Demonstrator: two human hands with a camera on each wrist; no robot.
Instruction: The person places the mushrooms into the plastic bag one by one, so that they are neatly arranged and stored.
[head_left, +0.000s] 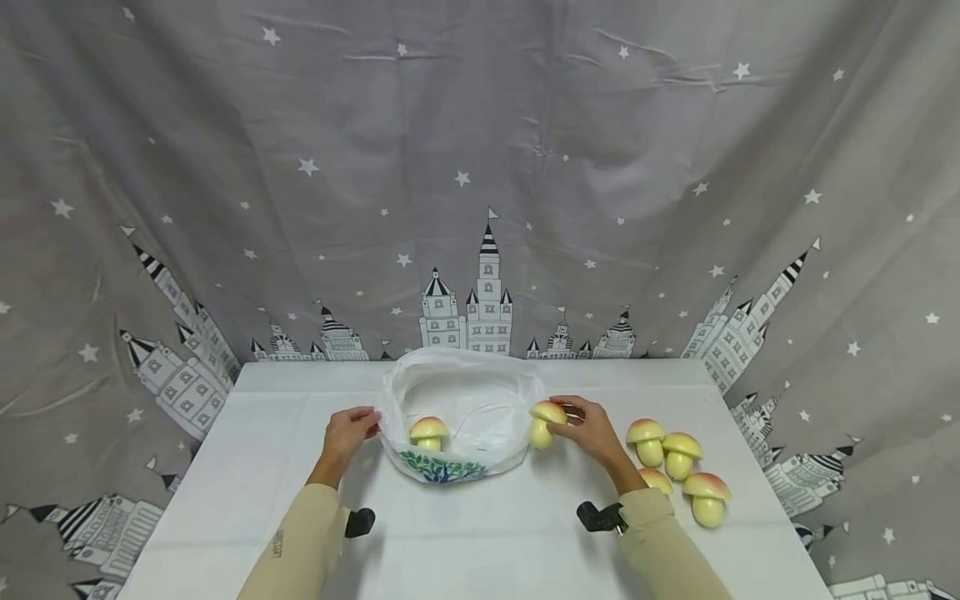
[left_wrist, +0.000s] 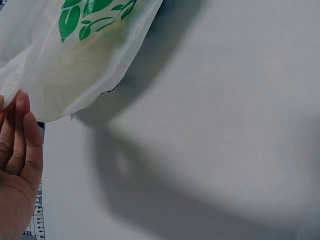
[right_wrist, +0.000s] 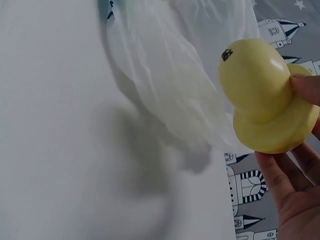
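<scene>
Just below and right of the frame's center, a person's right hand [head_left: 594,427] pinches a yellow mushroom [head_left: 542,432] between thumb and fingers [right_wrist: 275,177], stem pointing down, beside the right edge of an open white plastic bag [head_left: 450,357]. The left hand [head_left: 347,437], left of center, pinches the bag's left edge. A second mushroom [head_left: 429,431] sits inside; four more mushrooms [head_left: 679,455] rest on the tabletop [head_left: 465,546] at lower right.
</scene>
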